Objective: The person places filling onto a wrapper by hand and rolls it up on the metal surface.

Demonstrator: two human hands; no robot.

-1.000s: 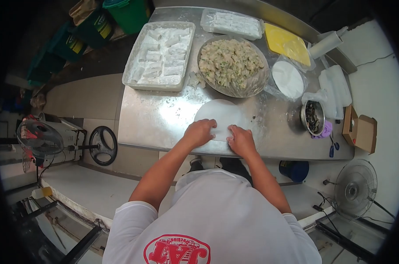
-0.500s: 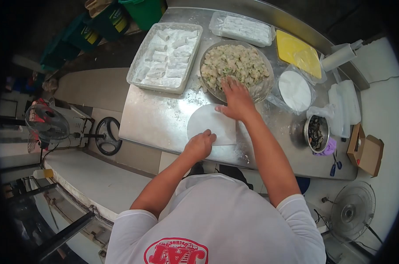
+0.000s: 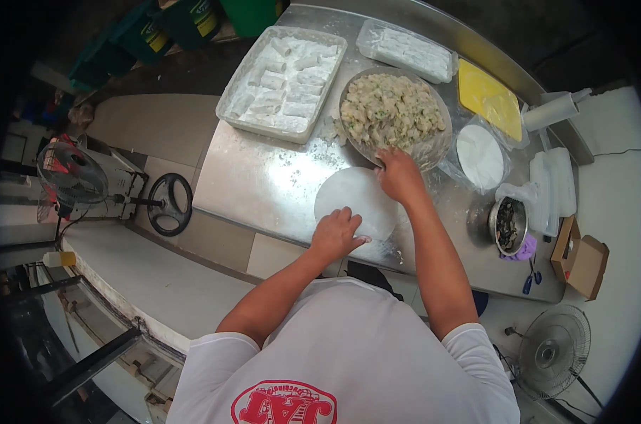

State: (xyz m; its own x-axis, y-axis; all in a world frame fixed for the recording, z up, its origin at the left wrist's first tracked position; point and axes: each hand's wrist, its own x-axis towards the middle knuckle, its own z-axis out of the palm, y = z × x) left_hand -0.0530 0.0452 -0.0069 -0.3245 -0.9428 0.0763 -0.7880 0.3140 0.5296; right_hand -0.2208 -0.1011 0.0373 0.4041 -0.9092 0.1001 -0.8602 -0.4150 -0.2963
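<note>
A round, thin white wrapper sheet (image 3: 363, 201) lies flat on the steel table near its front edge. My left hand (image 3: 336, 235) rests on its lower left side, fingers loosely bent and a little apart, thumb toward the front edge. At the wrapper's upper right edge is my right hand (image 3: 399, 174), just below the near rim of the wide bowl. Its fingers are curled together, and what they hold, if anything, is hidden. The bowl holds a pale chunky filling (image 3: 391, 109) with green bits. At the back left stands a plastic tub (image 3: 225, 106) of flour-dusted rolls (image 3: 299, 109).
A second tub of white rolls (image 3: 405, 53), a yellow board (image 3: 486, 99) and a bagged stack of round wrappers (image 3: 480, 155) stand at the back and right. Farther right are a metal bowl with dark contents (image 3: 509, 222), blue-handled scissors (image 3: 529, 283) and a cardboard box (image 3: 582, 258).
My right hand has drawn back from the filling to the bowl's near rim, its fingers now curled. My left hand's fingers have loosened over the wrapper. The view has shifted slightly.
</note>
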